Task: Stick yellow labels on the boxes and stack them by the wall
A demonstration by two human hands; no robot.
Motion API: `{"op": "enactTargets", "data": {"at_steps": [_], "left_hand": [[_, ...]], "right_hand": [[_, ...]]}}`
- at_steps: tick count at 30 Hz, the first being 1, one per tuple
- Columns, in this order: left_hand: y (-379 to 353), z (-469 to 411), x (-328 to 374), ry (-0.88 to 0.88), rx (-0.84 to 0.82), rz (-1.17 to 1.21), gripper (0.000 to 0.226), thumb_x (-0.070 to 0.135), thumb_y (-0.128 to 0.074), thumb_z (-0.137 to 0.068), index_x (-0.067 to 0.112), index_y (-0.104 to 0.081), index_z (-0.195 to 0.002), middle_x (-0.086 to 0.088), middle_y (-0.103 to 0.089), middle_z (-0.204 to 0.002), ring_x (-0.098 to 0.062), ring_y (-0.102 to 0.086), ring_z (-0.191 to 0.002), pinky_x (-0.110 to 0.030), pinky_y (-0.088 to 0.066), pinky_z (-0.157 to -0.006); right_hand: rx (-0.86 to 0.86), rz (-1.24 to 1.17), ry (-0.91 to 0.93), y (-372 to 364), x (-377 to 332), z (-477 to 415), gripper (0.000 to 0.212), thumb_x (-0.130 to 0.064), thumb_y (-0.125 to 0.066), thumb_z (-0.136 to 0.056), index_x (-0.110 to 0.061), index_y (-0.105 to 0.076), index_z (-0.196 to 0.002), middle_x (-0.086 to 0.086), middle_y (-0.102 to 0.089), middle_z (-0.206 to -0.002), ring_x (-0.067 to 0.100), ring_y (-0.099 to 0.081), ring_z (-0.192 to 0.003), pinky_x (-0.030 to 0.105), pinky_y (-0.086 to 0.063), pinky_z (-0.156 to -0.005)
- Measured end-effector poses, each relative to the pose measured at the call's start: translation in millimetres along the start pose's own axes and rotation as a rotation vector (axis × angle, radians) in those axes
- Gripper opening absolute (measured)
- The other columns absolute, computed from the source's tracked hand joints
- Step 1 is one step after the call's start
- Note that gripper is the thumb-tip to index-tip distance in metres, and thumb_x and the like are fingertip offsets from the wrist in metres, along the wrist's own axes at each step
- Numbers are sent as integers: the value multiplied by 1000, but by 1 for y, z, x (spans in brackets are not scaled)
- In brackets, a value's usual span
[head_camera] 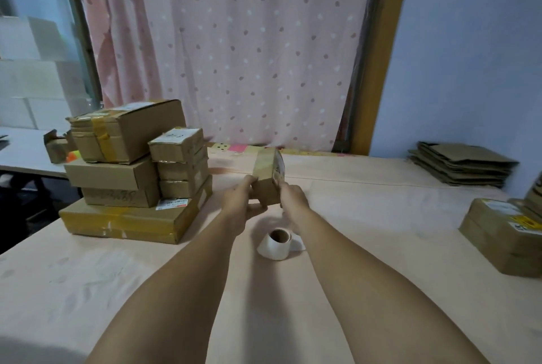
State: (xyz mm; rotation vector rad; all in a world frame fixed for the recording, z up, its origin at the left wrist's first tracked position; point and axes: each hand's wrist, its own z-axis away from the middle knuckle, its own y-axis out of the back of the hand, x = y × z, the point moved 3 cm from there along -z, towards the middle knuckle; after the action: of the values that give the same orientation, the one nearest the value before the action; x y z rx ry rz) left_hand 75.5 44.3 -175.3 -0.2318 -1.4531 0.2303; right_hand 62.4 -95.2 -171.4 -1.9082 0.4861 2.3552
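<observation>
Both hands hold a small brown cardboard box (267,176) above the middle of the table, tilted, with a label showing on its right face. My left hand (245,201) grips its left and bottom side, and my right hand (293,196) grips its right side. Just in front of the hands a white label roll (278,243) with a brown core lies on the table. A stack of several taped cardboard boxes (132,170) stands at the left. At the right edge sits another box (504,231) bearing a yellow label (526,224).
The pale wooden table (381,231) stretches wide. Flattened cartons (460,162) are piled at the back right by the blue wall. A pink dotted curtain (234,41) hangs behind. A small open box (57,146) sits on a white side table at left.
</observation>
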Motion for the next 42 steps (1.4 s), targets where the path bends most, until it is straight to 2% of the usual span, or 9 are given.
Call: {"op": "enactTargets", "data": {"at_steps": [4, 6, 11, 16, 24, 29, 32, 37, 42], "left_hand": [[-28, 24, -1, 82, -170, 144, 26, 29, -51, -96, 5, -61, -98, -13, -71, -73, -41, -71, -83, -51, -58, -94], [-38, 30, -8, 103, -200, 123, 30, 26, -50, -95, 2, -62, -108, -18, -74, -83, -41, -72, -82, -48, -60, -88], [-59, 38, -14, -38, -107, -33, 30, 30, -68, -93, 7, -68, -112, -20, -76, -96, -30, -74, -80, -37, -62, -75], [-90, 66, -28, -99, -251, -228, 26, 25, -82, -83, 6, -79, -100, -13, -78, -94, -21, -70, -78, -31, -57, -74], [-101, 86, -74, 51, -319, -477, 39, 31, -83, -83, -6, -75, -90, -23, -76, -93, -35, -76, -84, -44, -63, -81], [-103, 94, -90, 39, -316, -669, 35, 35, -87, -76, 2, -78, -85, -18, -77, -89, -34, -76, -83, -44, -64, -78], [-101, 95, -98, 45, -334, -745, 39, 42, -86, -71, 8, -78, -87, -12, -77, -91, -31, -75, -88, -46, -63, -81], [-100, 88, -105, 41, -342, -773, 51, 51, -81, -61, 8, -79, -87, -10, -78, -88, -29, -76, -86, -47, -62, -84], [-105, 106, -76, -296, -228, -984, 22, 28, -66, -89, 12, -75, -78, -7, -73, -75, -28, -72, -67, -41, -61, -65]], "right_hand": [[-130, -411, -20, 24, -5, 14, 40, -53, -57, -97, -27, -61, -127, 3, -74, -115, 23, -71, -101, 41, -58, -84], [-89, -448, 23, 43, -6, 20, 38, -44, -63, -97, -24, -56, -130, 7, -72, -117, 24, -72, -100, 38, -61, -79], [24, -302, 61, 94, 13, 36, 48, -41, -71, -95, -25, -47, -133, 7, -66, -122, 20, -68, -103, 38, -60, -91], [110, -207, 52, 131, 38, 52, 43, -45, -68, -93, -26, -51, -128, 2, -65, -120, 19, -66, -105, 40, -58, -94], [179, 51, -32, 181, 79, 82, 26, -36, -69, -86, -19, -78, -103, 1, -77, -98, 23, -72, -96, 36, -57, -85], [164, 38, -116, 182, 109, 81, 38, -28, -70, -79, -17, -77, -114, 5, -78, -101, 26, -75, -93, 48, -64, -81], [151, 74, -122, 180, 111, 90, 16, -20, -68, -93, -20, -73, -108, 3, -75, -109, 22, -72, -100, 40, -63, -83], [154, 143, -122, 180, 112, 88, 25, -25, -65, -97, -23, -72, -120, 1, -73, -113, 21, -69, -104, 41, -62, -89], [183, 250, -113, 183, 108, 86, 28, -25, -65, -95, -19, -70, -122, 3, -72, -110, 23, -70, -99, 31, -58, -71]]}}
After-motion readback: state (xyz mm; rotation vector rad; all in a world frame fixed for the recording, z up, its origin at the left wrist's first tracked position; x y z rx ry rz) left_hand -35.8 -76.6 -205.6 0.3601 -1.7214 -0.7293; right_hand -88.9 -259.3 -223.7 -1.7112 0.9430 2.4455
